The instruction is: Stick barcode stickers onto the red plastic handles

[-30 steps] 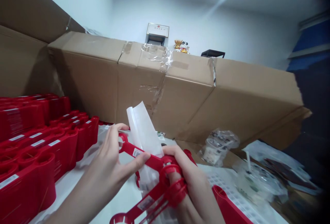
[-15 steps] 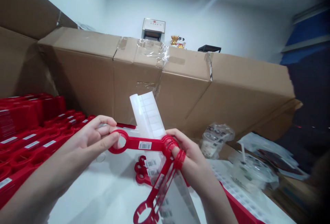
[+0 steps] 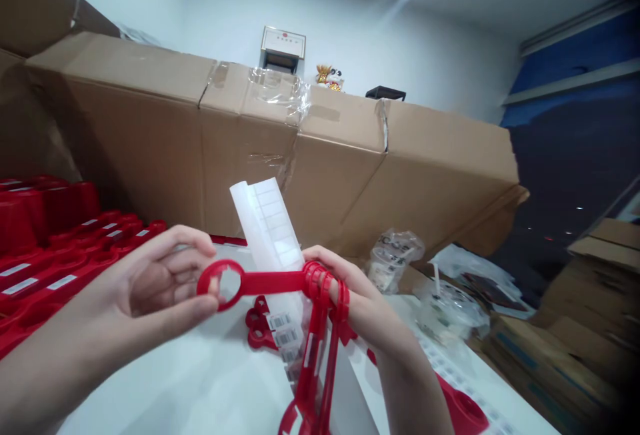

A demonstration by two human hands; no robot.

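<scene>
A red plastic strip with a ring at each end [image 3: 273,282] is stretched between my hands, its plain face towards me. My left hand [image 3: 170,281] pinches the left ring at its edge between thumb and fingers, and a fingertip shows through the hole. My right hand [image 3: 355,295] grips the other end, with several more strips of the same kind [image 3: 313,355] bunched at its fingers and hanging down. Behind them a curled white label sheet [image 3: 273,221] stands tilted; barcode labels [image 3: 285,336] show lower down. Another red ringed piece [image 3: 260,328] lies beside it on the white table [image 3: 200,368].
Stacked red pieces with white labels [image 3: 55,268] fill the left side. A cardboard wall [image 3: 240,148] runs across the back. On the right are a bagged cup [image 3: 393,261], a plastic-wrapped cup with a straw [image 3: 445,308] and cardboard boxes [image 3: 550,368].
The stretched strip showed a barcode label before and now shows a plain face. My left hand's fingers have spread a little. The view has shifted right.
</scene>
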